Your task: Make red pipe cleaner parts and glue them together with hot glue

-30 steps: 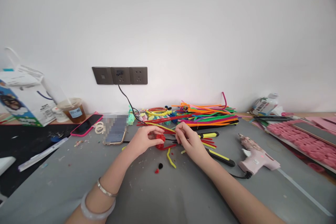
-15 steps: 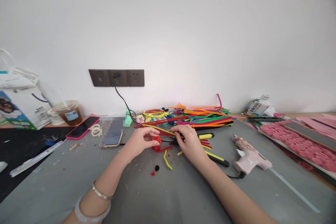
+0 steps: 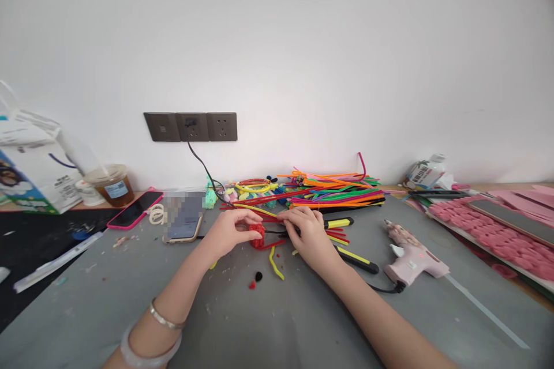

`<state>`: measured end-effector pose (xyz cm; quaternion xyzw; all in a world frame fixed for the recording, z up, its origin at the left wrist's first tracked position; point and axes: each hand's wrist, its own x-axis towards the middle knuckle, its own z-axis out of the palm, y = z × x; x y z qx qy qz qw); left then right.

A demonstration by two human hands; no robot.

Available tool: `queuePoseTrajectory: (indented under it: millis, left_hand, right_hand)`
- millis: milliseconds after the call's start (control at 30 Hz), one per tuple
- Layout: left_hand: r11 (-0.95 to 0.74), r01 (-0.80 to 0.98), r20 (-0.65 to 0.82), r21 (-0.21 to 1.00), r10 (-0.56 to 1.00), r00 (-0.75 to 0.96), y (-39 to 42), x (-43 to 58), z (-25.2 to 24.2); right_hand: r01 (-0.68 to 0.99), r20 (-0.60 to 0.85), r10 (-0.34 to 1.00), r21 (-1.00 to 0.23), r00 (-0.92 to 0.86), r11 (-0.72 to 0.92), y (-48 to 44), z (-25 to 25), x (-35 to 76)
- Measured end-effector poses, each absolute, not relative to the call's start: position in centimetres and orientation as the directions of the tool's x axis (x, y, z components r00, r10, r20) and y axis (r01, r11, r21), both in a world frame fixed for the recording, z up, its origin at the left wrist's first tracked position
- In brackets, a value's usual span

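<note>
My left hand (image 3: pixel 227 234) is closed, with thumb and fingers around a small fuzzy red pipe-cleaner coil (image 3: pixel 257 236). From the coil's lower side, a short red strand runs toward the right. My right hand (image 3: pixel 309 236) is closed just across from it, fingers bent down together; whatever is between the fingertips is hidden. Partly under that hand lie pliers (image 3: pixel 357 260) with yellow-and-black handles. Below the coil rest a short yellow pipe-cleaner piece (image 3: pixel 276 265), a black pom-pom (image 3: pixel 258 277) and a small red bit (image 3: pixel 252 285).
Bundled colourful pipe cleaners (image 3: pixel 337 196) lie along the wall. A pink glue gun (image 3: pixel 413 259) is at right, near a pink fluffy piece (image 3: pixel 489 225). Phones (image 3: pixel 136 210), a drink cup (image 3: pixel 115 184) and a carton (image 3: pixel 38 167) stand left. A black cord (image 3: pixel 201 161) hangs from the socket.
My right hand has shifted slightly, its fingers now lower and closer together over the pliers. My left hand keeps the red coil in nearly the same place.
</note>
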<state>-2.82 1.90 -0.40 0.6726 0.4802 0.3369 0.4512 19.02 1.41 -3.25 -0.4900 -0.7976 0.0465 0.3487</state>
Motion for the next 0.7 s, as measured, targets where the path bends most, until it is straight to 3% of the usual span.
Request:
queuePoseTrajectory:
  millis: [267, 500, 700]
  left_hand:
    - [-0.130, 0.339, 0.025, 0.932, 0.954, 0.297, 1.9, -2.8, -0.5]
    - [-0.104, 0.303, 0.009, 0.947, 0.954, 0.298, 1.7, -2.7, -0.3]
    - [-0.123, 0.275, 0.028, 0.953, 0.945, 0.327, 1.6, -2.5, -0.3]
  right_hand:
    - [0.727, 0.491, 0.828, -0.460, -0.271, 0.510, 1.1, -2.9, 18.7]
    - [0.576, 0.460, 0.816, -0.582, -0.350, 0.575, 0.4, -2.3, 18.2]
    - [0.508, 0.486, 0.747, -0.548, -0.453, 0.665, 0.0, -2.2, 17.9]
